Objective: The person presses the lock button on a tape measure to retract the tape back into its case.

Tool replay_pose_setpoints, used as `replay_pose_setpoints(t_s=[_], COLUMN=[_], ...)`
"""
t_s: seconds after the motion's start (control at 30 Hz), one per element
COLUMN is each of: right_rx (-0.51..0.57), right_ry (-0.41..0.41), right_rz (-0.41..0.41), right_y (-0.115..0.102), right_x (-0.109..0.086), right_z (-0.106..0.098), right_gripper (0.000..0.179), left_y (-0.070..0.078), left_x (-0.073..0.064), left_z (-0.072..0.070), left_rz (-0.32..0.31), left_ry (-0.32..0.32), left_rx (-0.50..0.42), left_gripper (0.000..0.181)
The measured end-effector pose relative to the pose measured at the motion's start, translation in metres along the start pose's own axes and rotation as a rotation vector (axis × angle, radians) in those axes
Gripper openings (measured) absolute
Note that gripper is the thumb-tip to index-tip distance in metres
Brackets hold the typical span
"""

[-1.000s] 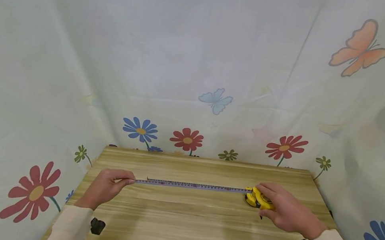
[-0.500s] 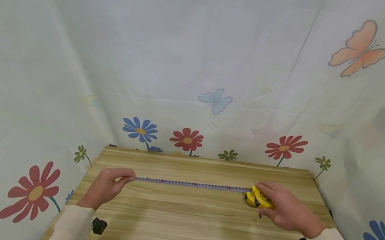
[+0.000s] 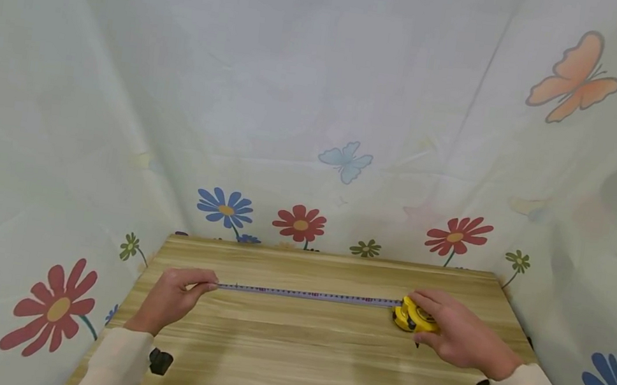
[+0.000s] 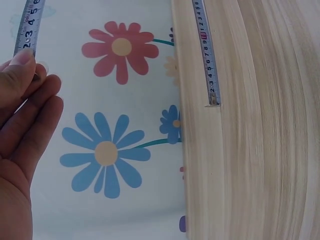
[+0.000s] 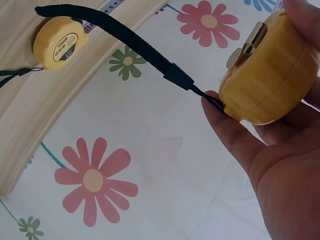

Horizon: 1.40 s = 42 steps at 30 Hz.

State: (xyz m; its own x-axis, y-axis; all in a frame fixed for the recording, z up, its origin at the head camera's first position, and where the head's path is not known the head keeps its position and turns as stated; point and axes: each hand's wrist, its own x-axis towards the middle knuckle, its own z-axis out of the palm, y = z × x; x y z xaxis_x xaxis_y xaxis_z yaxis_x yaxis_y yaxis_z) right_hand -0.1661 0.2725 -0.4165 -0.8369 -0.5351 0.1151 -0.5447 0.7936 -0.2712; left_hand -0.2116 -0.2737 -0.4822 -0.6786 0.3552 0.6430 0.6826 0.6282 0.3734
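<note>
Two yellow tape measures are here. My right hand (image 3: 461, 336) grips one case (image 5: 275, 75), from which a black wrist strap (image 5: 125, 40) hangs. Between thumb and fingers my left hand (image 3: 174, 298) pinches the end of its drawn-out blade (image 4: 29, 25), held above the table. The second tape measure (image 5: 60, 42) lies on the table with its own blade (image 4: 207, 55) pulled out and its metal end hook (image 4: 213, 105) toward the left. Seen from the head, the held blade (image 3: 307, 294) runs nearly over the lying one, and the two cases overlap.
The wooden table (image 3: 293, 364) meets a pale cloth backdrop (image 3: 298, 88) at its back edge. Flowers and butterflies are printed on this cloth, which also rises at both sides. A black wrist camera (image 3: 160, 362) shows beneath the left sleeve.
The left hand has risen slightly with the blade end. A second ago the blades showed as separate strips in the head view; now they nearly coincide. The right hand has barely moved.
</note>
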Motion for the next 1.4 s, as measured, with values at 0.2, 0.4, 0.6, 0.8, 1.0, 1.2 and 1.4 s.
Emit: replay_pose_setpoints(t_s=[0.2,0.4,0.6,0.8,1.0,1.2,1.4], right_rx=[-0.005,-0.014,-0.019,-0.009,-0.004,-0.014,-0.019], right_ry=[0.006,0.018,0.026,0.025,0.018,0.014,0.013], right_rz=[0.0,-0.021,-0.025,-0.026,-0.024,-0.022,-0.017], right_y=[0.0,-0.0005,-0.0003,-0.0005,-0.0013,-0.0041,-0.0046], right_x=[0.0006,0.0011,0.0014,0.0019,0.0027,0.0037,0.0038], right_z=[0.0009,0.0007,0.0021,0.0022,0.0009,-0.0008,-0.0002], right_gripper=[0.066,0.065,0.065,0.065,0.065,0.065,0.066], left_y=[0.0003,-0.0007,-0.0005,-0.0003,0.0001,0.0006,0.0018], left_x=[0.0006,0.0008,0.0008,0.0012,0.0019,0.0023,0.0024], left_z=[0.0007,0.0019,0.0023,0.0029,0.0028,0.0019,0.0015], left_rz=[0.01,0.009,0.005,0.004,0.0,0.001,0.008], left_ry=[0.008,0.003,0.0,-0.019,-0.026,-0.029,-0.02], left_rx=[0.007,0.006,0.025,0.037,0.032,0.028,0.019], left_gripper=[0.02,0.019,0.022,0.021,0.021,0.021,0.023])
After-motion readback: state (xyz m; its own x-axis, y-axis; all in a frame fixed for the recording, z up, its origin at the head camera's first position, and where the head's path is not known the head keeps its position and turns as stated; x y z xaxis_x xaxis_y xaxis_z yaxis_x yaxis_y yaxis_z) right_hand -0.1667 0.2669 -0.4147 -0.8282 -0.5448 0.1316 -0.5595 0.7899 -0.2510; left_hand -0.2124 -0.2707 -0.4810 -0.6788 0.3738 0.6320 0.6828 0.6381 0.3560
